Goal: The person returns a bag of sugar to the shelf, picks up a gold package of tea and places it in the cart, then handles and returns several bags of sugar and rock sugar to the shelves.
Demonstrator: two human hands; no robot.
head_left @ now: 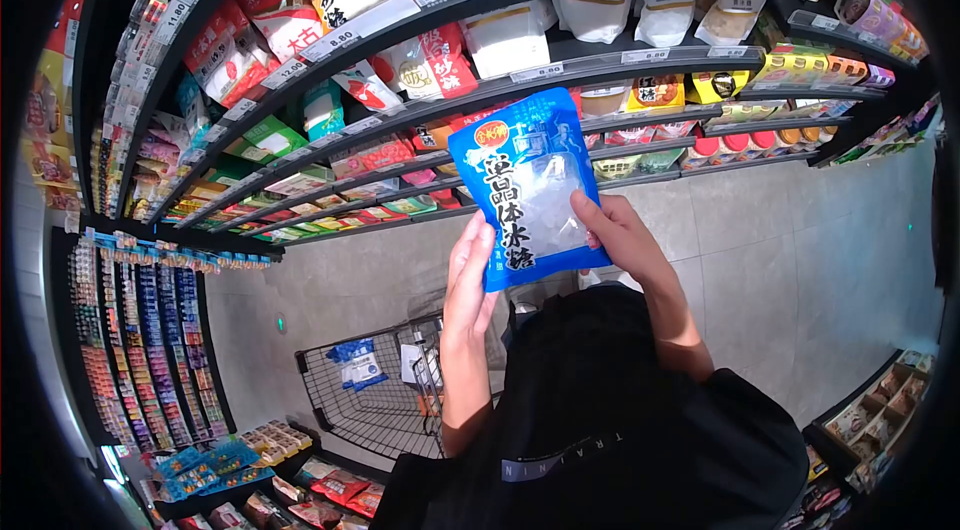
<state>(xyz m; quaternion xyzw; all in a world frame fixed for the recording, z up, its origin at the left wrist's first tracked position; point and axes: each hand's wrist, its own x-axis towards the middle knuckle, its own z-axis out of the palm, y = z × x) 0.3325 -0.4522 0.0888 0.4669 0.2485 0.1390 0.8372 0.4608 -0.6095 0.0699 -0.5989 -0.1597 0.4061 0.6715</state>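
A blue bag of rock sugar (pixel 555 195) with a clear window is held up in front of me, its printed face towards the camera. My left hand (pixel 468 265) grips its lower left edge, the fingers partly hidden behind it. On the right side, my right hand (pixel 615 230) has its thumb pressed on the front of the bag, near the window. The bag is tilted slightly and stands out before the shelves, touching nothing but my hands.
Curved-looking shelves (pixel 600 70) of bagged goods with price tags run across the front. A wire shopping cart (pixel 385 430) stands at my lower left, with a blue and white package (pixel 357 364) in it. Grey tiled floor (pixel 760 250) stretches to the right. Another rack (pixel 150 330) is at left.
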